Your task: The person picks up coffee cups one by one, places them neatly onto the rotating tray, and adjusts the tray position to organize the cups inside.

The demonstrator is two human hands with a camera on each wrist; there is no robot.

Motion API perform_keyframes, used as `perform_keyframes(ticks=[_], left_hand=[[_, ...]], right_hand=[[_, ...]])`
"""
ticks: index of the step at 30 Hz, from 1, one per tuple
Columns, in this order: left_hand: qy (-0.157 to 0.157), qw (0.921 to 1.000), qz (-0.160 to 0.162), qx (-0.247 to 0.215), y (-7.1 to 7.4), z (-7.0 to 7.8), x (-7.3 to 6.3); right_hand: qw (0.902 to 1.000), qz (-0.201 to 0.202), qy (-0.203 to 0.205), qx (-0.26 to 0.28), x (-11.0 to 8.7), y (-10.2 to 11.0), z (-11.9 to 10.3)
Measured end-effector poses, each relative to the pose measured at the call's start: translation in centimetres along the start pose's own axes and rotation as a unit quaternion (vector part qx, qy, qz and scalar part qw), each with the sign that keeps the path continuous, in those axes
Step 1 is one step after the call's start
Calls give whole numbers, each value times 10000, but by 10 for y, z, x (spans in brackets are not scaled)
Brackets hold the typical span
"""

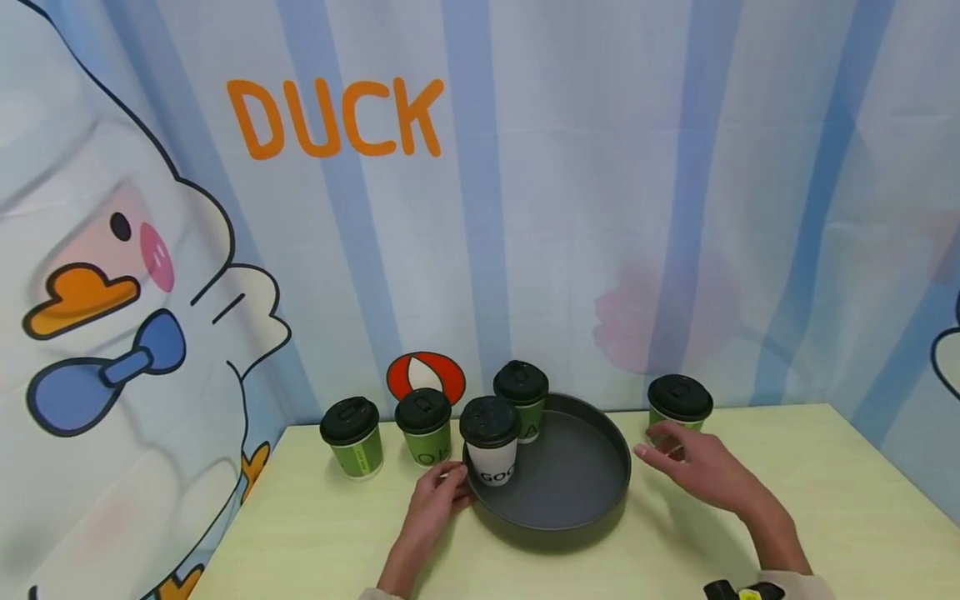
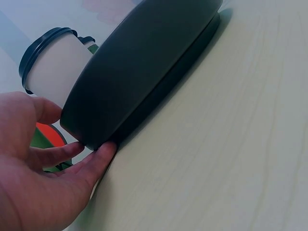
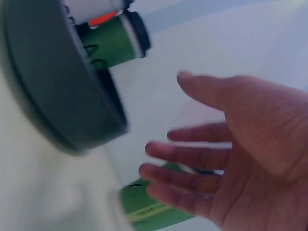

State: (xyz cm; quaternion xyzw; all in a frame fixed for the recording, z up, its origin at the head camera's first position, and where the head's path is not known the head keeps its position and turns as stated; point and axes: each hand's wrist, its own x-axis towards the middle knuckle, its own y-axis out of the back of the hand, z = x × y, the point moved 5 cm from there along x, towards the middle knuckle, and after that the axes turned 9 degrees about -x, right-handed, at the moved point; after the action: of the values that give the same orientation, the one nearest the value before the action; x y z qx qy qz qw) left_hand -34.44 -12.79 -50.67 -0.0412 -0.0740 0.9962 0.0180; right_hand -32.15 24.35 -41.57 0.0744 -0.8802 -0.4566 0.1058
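My left hand (image 1: 433, 504) grips the left edge of a round dark grey pan (image 1: 562, 492), thumb on its side wall and fingers (image 2: 98, 161) at its bottom edge. In the pan stand a white paper cup (image 1: 492, 462) with a black lid and, behind it, a green cup (image 1: 529, 417) with a black lid. My right hand (image 1: 708, 468) is held apart from the pan's right side, fingers spread and holding nothing. Behind that hand stands another black-lidded green cup (image 1: 678, 400), partly hidden by the fingers in the head view.
Two more green cups with black lids, one at the far left (image 1: 356, 446) and one beside the pan (image 1: 426, 433), stand on the light wooden table (image 1: 300, 533). A printed duck curtain (image 1: 562, 208) hangs right behind the table's back edge.
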Motion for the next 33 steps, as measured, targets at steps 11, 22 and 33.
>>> perform_keyframes(ticks=[11, 22, 33], left_hand=[[-86, 10000, -30, -30, 1, 2, 0], [-131, 9999, 8, -108, 0, 2, -3], [-95, 9999, 24, -136, 0, 0, -2]], right_hand=[[9584, 2484, 972, -1015, -1, 25, -8], [9412, 3033, 1007, -1093, 14, 25, 33], [9667, 2527, 289, -272, 25, 5, 71]])
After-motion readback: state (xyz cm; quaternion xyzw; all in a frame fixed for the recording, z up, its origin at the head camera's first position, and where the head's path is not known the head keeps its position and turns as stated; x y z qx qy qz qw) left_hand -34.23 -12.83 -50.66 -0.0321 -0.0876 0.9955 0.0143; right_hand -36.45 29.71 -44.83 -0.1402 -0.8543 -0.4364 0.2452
